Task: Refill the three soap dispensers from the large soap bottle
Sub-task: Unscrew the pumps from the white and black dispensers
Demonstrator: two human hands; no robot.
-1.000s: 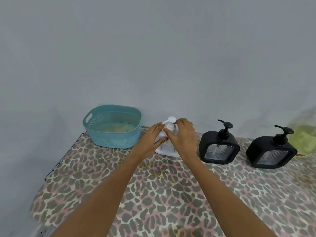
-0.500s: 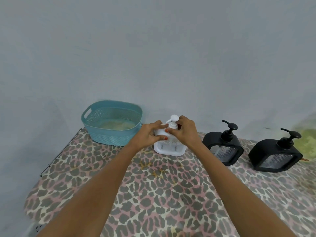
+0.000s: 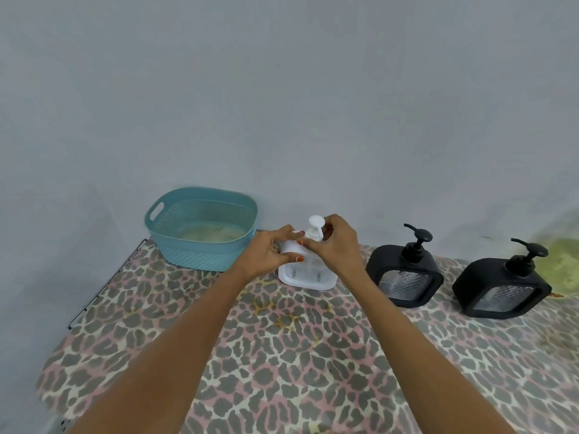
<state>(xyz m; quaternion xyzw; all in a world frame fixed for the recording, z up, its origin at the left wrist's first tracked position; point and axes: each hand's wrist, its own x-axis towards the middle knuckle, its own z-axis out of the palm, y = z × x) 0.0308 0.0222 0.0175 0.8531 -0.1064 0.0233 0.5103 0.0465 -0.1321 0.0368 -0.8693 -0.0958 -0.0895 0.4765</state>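
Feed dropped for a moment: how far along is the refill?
Done: nothing visibly refilled. In hand: left hand holds the white dispenser, right hand grips its pump, probably unscrewing it. Left: both black dispensers have pumps on; large bottle not in view.

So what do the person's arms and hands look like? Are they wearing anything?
Both arms are bare: there are no sleeves, watch or bracelet on the left forearm or the right forearm. The left hand and the right hand have no gloves on. The nails that show are painted orange-red.
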